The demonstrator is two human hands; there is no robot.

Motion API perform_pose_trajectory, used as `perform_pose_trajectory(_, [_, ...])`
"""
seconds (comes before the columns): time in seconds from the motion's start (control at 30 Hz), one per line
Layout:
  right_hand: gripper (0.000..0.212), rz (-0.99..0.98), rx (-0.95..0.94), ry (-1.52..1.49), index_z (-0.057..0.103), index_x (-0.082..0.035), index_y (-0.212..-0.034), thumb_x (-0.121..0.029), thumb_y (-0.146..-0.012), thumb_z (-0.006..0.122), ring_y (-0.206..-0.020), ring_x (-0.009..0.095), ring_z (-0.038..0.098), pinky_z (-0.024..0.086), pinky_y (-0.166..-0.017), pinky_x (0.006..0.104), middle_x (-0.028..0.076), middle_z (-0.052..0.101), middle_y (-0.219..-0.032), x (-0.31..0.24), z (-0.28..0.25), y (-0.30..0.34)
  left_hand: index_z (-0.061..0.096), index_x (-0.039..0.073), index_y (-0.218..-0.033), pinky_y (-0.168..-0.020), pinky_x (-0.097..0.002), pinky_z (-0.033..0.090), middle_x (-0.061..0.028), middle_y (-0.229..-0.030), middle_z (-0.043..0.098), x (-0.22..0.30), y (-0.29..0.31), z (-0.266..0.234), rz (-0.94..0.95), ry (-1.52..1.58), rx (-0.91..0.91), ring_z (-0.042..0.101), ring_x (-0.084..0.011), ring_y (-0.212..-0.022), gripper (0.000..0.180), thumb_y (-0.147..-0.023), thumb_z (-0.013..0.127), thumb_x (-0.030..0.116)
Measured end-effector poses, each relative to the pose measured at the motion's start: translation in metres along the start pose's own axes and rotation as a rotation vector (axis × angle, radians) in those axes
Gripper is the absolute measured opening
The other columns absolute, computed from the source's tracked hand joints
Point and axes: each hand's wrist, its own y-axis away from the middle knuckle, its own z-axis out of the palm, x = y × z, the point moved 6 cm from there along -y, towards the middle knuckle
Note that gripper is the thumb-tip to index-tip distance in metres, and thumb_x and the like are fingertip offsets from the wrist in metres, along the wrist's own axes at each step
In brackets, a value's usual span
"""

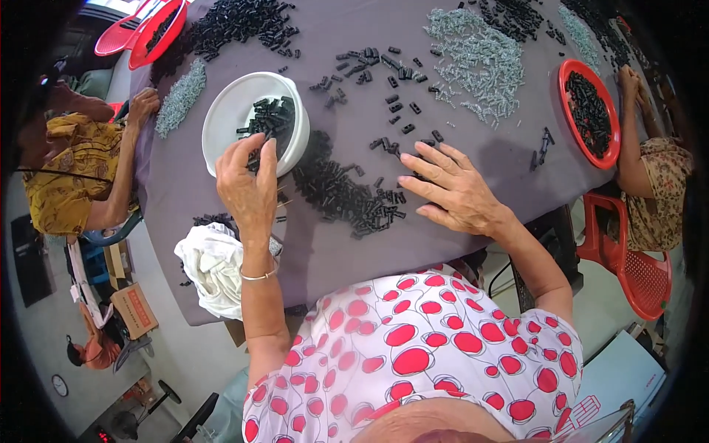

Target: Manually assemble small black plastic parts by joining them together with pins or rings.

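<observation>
Step in hand, as judged: small black tubular parts (362, 209) are being handled by fingertip, both grips working above a cloth-covered worktop (347, 255).

Left grip (247, 184): hanging over the near rim of the white bowl (301, 133), thumb and fingers curling toward each other and leaving a narrow gap. Dark parts are showing in that gap; cannot tell whether one is being pinched or all are lying in the bowl behind.

Right grip (465, 196): palm facing down, fingers spreading wide; no part is visibly being held. Contact beneath the fingertips is not showing clearly.

Handling notes (judgement): pieces this short and rounded are probably rolling under a careless push, so pinching lightly across the barrel is likely serving better than raking. Keeping the left wrist off the rim is guarding against tipping the bowl. Keeping the right fingers low is helping to separate single pieces without scattering neighbours.

Positions: the bowl's batch (273, 114) is lying right by the left fingertips, in the bowl's right half. The dense heap of parts is spreading on the worktop between the two grips. A small cluster (388, 146) is lying just beyond and left of the right fingertips; a loose scatter (395, 107) is extending farther off.
</observation>
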Motion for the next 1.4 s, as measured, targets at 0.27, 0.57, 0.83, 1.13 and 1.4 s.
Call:
perform_pose_trajectory(0.27, [0.029, 0.061, 0.237, -0.266, 0.065, -0.005, -0.099, -0.002, -0.070, 0.067, -0.118, 0.031, 0.053, 0.041, -0.098, 0.0430, 0.010, 0.062, -0.117, 0.013, -0.017, 0.020, 0.065, 0.005, -0.083, -0.074, -0.0370, 0.044, -0.0099, -0.085, 0.062, 0.054, 0.045, 0.003, 0.254, 0.081, -0.013, 0.057, -0.0272, -0.081, 0.014, -0.072, 0.073, 0.004])
perform_pose_trajectory(0.57, [0.024, 0.403, 0.618, -0.309, 0.063, 0.000, -0.094, 0.012, -0.073, 0.060, -0.096, 0.028, 0.060, 0.049, -0.082, 0.0345, 0.012, 0.063, -0.100, 0.033, -0.023, 0.042, 0.066, 0.005, -0.080, -0.065, -0.0350, 0.045, -0.0060, -0.082, 0.060, 0.065, 0.066, 0.036, 0.232, 0.036, -0.220, 0.054, -0.0251, -0.075, 0.014, -0.069, 0.075, 0.005])
perform_pose_trajectory(0.83, [0.024, 0.339, 0.647, -0.173, 0.064, -0.001, -0.095, 0.011, -0.074, 0.062, -0.094, 0.026, 0.059, 0.049, -0.078, 0.0324, 0.011, 0.062, -0.098, 0.029, -0.028, 0.038, 0.067, 0.007, -0.083, -0.069, -0.0361, 0.045, -0.0052, -0.083, 0.060, 0.073, 0.050, 0.061, 0.269, -0.042, -0.269, 0.054, -0.0257, -0.078, 0.011, -0.072, 0.072, 0.007])
perform_pose_trajectory(1.13, [0.027, 0.403, 0.633, -0.179, 0.061, -0.004, -0.097, 0.007, -0.073, 0.063, -0.087, 0.028, 0.056, 0.047, -0.072, 0.0353, 0.009, 0.060, -0.090, 0.048, -0.038, 0.029, 0.065, 0.010, -0.081, -0.069, -0.0360, 0.043, -0.0024, -0.083, 0.059, 0.070, 0.046, 0.082, 0.407, 0.001, -0.344, 0.053, -0.0245, -0.080, 0.010, -0.072, 0.070, 0.009])
perform_pose_trajectory(1.4, [0.020, 0.422, 0.538, -0.150, 0.062, -0.006, -0.092, 0.000, -0.073, 0.065, -0.081, 0.026, 0.054, 0.045, -0.071, 0.0368, 0.007, 0.055, -0.083, 0.061, -0.036, 0.008, 0.064, 0.005, -0.082, -0.073, -0.0363, 0.044, -0.0060, -0.085, 0.060, 0.076, 0.045, 0.084, 0.364, -0.007, -0.413, 0.053, -0.0262, -0.082, 0.010, -0.074, 0.069, 0.008])
